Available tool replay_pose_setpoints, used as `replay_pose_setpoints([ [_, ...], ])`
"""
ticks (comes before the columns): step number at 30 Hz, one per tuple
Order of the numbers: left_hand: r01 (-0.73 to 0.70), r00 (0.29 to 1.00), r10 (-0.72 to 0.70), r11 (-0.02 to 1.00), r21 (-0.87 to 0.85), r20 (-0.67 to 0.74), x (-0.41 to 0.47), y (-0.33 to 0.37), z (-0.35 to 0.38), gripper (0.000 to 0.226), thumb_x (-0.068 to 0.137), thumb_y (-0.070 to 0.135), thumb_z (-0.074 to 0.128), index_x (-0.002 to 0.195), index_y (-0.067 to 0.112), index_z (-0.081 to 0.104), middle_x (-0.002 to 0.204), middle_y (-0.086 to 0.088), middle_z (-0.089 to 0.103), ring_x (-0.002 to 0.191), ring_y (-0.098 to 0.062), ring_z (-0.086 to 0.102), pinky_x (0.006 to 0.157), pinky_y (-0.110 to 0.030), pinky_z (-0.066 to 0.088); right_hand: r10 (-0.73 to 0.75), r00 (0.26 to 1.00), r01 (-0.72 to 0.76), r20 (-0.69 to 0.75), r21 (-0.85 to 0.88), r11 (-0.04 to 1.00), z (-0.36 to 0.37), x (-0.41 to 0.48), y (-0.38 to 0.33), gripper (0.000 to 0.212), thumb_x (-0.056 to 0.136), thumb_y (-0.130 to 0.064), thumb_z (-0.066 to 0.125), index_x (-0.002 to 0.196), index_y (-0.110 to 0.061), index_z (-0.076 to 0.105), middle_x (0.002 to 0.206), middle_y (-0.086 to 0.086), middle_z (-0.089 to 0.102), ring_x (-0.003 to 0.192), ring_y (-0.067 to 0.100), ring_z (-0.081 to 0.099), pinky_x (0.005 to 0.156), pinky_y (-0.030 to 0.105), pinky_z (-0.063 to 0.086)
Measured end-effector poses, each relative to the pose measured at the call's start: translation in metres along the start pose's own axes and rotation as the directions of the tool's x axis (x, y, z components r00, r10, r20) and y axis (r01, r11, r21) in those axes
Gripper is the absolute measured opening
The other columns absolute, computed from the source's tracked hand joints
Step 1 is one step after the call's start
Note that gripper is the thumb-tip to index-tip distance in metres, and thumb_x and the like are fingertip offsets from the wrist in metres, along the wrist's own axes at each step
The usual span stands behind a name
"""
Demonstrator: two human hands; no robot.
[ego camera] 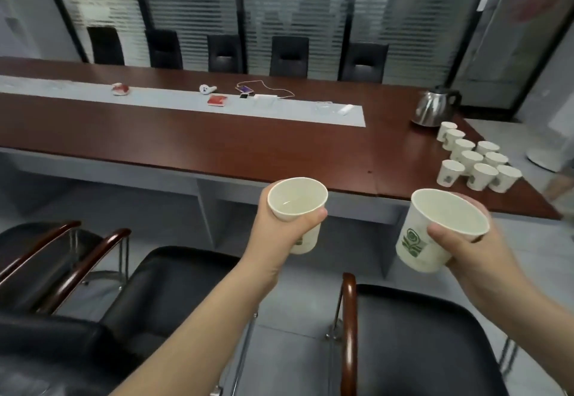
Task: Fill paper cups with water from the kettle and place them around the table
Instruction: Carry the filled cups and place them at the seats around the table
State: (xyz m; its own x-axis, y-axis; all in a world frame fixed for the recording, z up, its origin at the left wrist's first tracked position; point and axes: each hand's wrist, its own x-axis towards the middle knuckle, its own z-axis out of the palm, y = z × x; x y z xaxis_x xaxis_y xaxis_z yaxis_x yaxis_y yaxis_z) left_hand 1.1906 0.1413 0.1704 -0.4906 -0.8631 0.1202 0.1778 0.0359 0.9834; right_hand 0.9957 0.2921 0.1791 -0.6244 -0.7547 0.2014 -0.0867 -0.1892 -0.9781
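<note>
A glass-walled meeting room holds a long, glossy reddish-brown counter (pixel 217 147). At its right end stands the rounded steel kettle (pixel 435 106), and a cluster of white paper cups (pixel 478 162) sits just in front of it. Well nearer than the kettle, off the counter's edge, the left hand (pixel 279 231) wraps one cup (pixel 296 197) and the right hand (pixel 472 249) wraps another (pixel 416 240), fingers curled round the walls. The thin, light, tapered paper would likely buckle if squeezed. A gentle hold at mid-wall, below the stiff rolled rim, seems safest, with the cups kept level.
</note>
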Motion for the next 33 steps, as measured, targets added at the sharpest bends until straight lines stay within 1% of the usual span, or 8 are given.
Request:
replay_pose_setpoints([
  [4,0.019,0.997,-0.019,1.000,-0.013,0.069,0.041,-0.014,0.009,0.078,0.041,0.046,0.078,0.112,0.036,0.048,0.111,0.008,0.061,0.105,-0.012,0.058,0.075,-0.022,0.048,0.027,0.996,-0.028,-0.079,-0.003,1.000,0.006,0.022,0.012,0.103,0.016,-0.065,0.089,0.108,-0.032,0.057,0.105,-0.007,0.068,0.107,0.019,0.061,0.093,0.045,0.049],
  [8,0.043,0.989,-0.040,0.999,-0.023,0.141,0.102,-0.030,0.022,0.073,0.046,0.040,0.081,0.110,0.039,0.047,0.110,0.010,0.060,0.103,-0.009,0.058,0.069,-0.017,0.047,0.038,0.981,-0.042,-0.189,-0.021,0.999,0.004,0.067,0.034,0.101,0.017,-0.065,0.089,0.107,-0.034,0.056,0.107,-0.007,0.067,0.109,0.019,0.060,0.098,0.048,0.046],
  [12,0.046,0.983,-0.039,0.998,-0.034,0.180,0.159,-0.041,0.035,0.071,0.044,0.040,0.080,0.107,0.040,0.046,0.109,0.012,0.059,0.100,-0.006,0.057,0.073,-0.019,0.046,0.025,0.964,-0.034,-0.265,-0.028,0.999,-0.002,0.116,0.057,0.099,0.020,-0.065,0.089,0.107,-0.034,0.055,0.110,-0.006,0.065,0.108,0.016,0.060,0.094,0.043,0.048],
  [18,0.062,0.981,-0.047,0.996,-0.071,0.190,0.237,-0.064,0.051,0.075,0.040,0.043,0.079,0.107,0.035,0.049,0.111,0.007,0.061,0.105,-0.014,0.057,0.093,-0.039,0.046,0.039,0.932,-0.046,-0.361,-0.010,0.999,-0.008,0.183,0.091,0.079,0.036,-0.043,0.088,0.106,-0.033,0.052,0.111,-0.006,0.062,0.105,0.013,0.059,0.091,0.038,0.049],
  [21,0.076,0.973,-0.058,0.995,-0.072,0.222,0.275,-0.080,0.061,0.076,0.039,0.042,0.080,0.109,0.035,0.050,0.113,0.005,0.061,0.107,-0.016,0.057,0.095,-0.044,0.046,0.030,0.909,-0.045,-0.416,-0.026,0.999,-0.013,0.219,0.111,0.062,0.052,-0.026,0.081,0.105,-0.032,0.050,0.110,-0.008,0.059,0.100,0.005,0.058,0.087,0.031,0.049],
  [23,0.093,0.968,-0.074,0.993,-0.067,0.239,0.302,-0.092,0.071,0.076,0.039,0.043,0.080,0.108,0.036,0.050,0.112,0.007,0.061,0.106,-0.016,0.057,0.091,-0.046,0.047,0.028,0.888,-0.049,-0.459,-0.034,0.998,-0.019,0.245,0.126,0.061,0.054,-0.024,0.078,0.106,-0.032,0.049,0.110,-0.008,0.059,0.101,0.006,0.058,0.086,0.027,0.047],
  [27,0.109,0.954,-0.082,0.991,-0.078,0.288,0.360,-0.117,0.093,0.076,0.038,0.043,0.079,0.107,0.037,0.050,0.111,0.007,0.060,0.102,-0.014,0.058,0.078,-0.035,0.049,0.034,0.843,-0.077,-0.536,-0.058,0.995,-0.034,0.303,0.156,0.063,0.053,-0.027,0.080,0.108,-0.032,0.048,0.113,-0.006,0.059,0.105,0.009,0.057,0.093,0.030,0.047],
  [33,0.104,0.929,-0.064,0.990,-0.092,0.365,0.450,-0.155,0.127,0.076,0.038,0.039,0.079,0.108,0.036,0.050,0.112,0.007,0.059,0.103,-0.012,0.056,0.082,-0.029,0.045,0.038,0.796,-0.115,-0.604,-0.089,0.989,-0.064,0.389,0.195,0.062,0.051,-0.026,0.082,0.103,-0.031,0.050,0.105,-0.010,0.062,0.098,0.005,0.059,0.092,0.031,0.048],
])
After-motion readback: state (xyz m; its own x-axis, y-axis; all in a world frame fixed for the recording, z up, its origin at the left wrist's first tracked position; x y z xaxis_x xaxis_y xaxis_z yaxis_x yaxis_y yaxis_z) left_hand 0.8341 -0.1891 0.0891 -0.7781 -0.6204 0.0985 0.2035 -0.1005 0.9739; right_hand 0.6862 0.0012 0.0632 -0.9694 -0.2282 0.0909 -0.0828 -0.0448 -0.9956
